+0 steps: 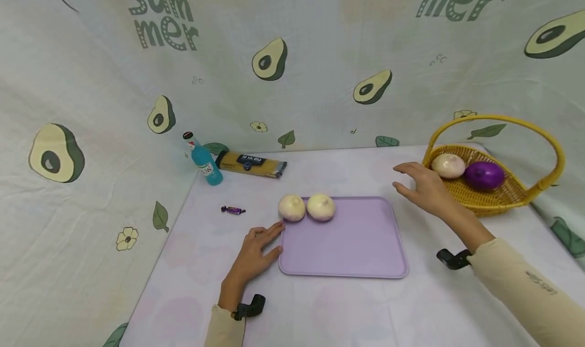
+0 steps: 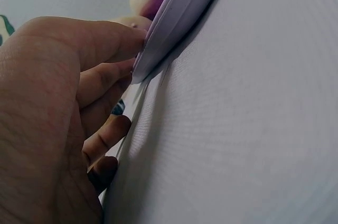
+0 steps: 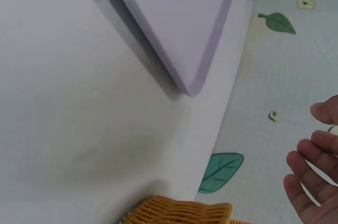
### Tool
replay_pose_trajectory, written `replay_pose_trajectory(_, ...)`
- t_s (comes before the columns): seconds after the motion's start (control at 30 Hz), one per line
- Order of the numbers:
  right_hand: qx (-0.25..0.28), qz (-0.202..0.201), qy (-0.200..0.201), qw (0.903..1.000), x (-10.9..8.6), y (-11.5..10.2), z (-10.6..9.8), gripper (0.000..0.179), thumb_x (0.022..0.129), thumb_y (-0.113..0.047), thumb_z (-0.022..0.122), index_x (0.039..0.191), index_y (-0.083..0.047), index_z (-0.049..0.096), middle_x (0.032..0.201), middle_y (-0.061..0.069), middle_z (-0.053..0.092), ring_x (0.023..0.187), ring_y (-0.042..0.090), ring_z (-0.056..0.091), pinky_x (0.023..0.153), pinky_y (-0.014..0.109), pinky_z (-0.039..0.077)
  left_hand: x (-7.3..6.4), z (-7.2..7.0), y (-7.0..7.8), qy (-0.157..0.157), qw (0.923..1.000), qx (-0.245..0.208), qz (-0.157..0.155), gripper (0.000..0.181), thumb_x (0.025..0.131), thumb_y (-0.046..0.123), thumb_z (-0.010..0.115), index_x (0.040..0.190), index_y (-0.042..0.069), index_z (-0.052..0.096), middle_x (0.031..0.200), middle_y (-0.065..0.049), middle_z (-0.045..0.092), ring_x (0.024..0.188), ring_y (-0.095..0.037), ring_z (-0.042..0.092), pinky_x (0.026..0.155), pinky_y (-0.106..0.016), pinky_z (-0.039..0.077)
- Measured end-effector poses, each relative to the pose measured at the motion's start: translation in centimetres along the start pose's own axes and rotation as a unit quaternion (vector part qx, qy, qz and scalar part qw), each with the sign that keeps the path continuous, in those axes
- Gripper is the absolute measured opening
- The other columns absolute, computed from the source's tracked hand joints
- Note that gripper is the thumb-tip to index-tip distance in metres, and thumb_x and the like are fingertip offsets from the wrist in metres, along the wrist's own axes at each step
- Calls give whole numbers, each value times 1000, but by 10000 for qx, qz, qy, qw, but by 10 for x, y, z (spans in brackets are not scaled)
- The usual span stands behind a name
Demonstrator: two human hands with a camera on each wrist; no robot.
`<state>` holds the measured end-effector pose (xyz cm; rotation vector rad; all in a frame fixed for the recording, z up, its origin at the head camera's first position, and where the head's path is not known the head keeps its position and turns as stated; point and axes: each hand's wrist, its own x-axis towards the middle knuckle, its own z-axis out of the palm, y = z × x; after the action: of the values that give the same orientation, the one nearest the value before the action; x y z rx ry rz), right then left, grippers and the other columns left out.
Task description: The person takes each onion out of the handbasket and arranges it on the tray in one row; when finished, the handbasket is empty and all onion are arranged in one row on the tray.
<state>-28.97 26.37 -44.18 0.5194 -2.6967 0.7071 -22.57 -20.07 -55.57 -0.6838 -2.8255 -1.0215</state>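
My left hand [image 1: 255,251] rests at the left edge of the lilac tray [image 1: 343,245], fingers extended, fingertips right at its rim in the left wrist view. Two round, onion-like cream vegetables with a purple tinge, one at the corner [image 1: 291,208] and one beside it [image 1: 321,207], sit at the tray's back left. My right hand [image 1: 427,188] is held over the table between the tray and the yellow wicker basket [image 1: 521,192], its fingers spread and holding nothing. Inside the basket lie a cream round vegetable [image 1: 448,166] and a glossy purple one [image 1: 484,176].
A blue bottle [image 1: 207,163] stands at the back left, beside a yellow pasta packet [image 1: 251,164]. Nearer lies a purple wrapped candy [image 1: 233,210]. Behind the table hangs a printed cloth [image 1: 320,108]. The basket's tall handle [image 1: 493,117] arches over it.
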Motion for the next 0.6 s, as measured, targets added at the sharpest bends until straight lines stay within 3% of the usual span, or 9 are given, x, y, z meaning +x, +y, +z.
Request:
replay_pose_trajectory(0.23,-61,542,-198,9983,-3,17,-18,40,94,-17,69,127,4,60,131,28,57,123,46,48,100,63,37,1,-1,-1,16,9999,46,129,55,95,39,66,147,26,53,153,13,44,118,-22,43,98,-53,33)
replay_pose_trajectory(0.37,-117,661,-231,9975,-5,28,-27,42,96,-20,67,129,3,58,133,29,55,125,47,46,101,64,36,2,-2,-1,46,9998,39,196,55,95,38,66,147,25,53,153,10,45,118,-23,44,99,-54,32)
replay_pose_trajectory(0.6,-127,1114,-442,9927,-6,49,-38,48,98,-25,64,133,6,52,135,31,49,128,49,39,103,66,30,1,0,-2,-7,9999,42,138,55,96,40,65,148,28,52,154,14,43,120,-22,43,100,-54,32)
